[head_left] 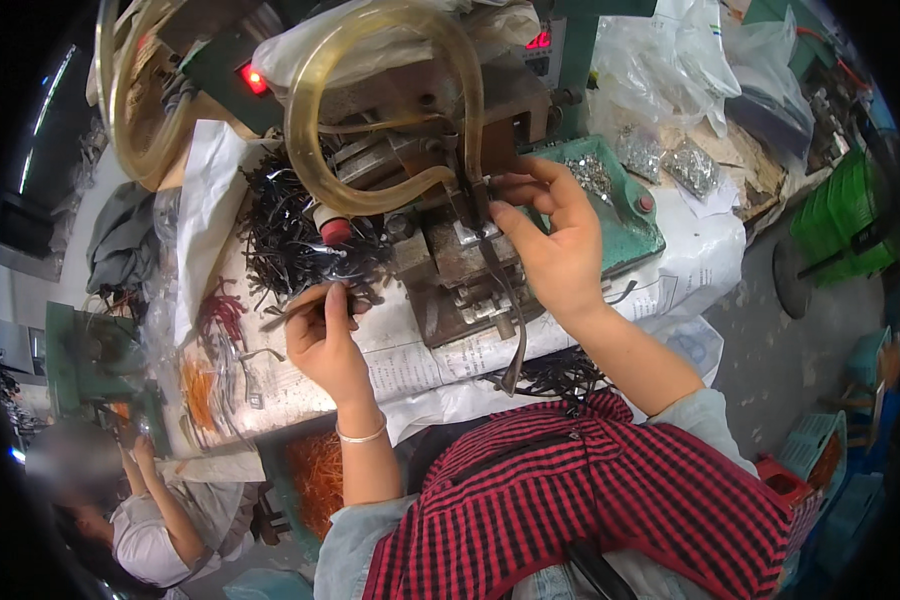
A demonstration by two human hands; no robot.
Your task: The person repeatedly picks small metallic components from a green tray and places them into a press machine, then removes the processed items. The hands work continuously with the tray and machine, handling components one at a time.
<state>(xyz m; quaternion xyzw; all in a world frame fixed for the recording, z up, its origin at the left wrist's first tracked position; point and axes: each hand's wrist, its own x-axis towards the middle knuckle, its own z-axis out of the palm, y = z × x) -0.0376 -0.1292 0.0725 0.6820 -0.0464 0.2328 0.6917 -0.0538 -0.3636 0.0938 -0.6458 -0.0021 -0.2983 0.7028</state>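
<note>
beside green tray edge [638, 247], right fingers [518, 228] at fixture [448, 250]

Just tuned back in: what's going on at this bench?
A person is working with both hands at a small metal machine. The right hand is up at its head, where a dark strap hangs down the front. The left hand pinches a dark strip beside a pile of black straps. A green tray sits to the right.
</note>
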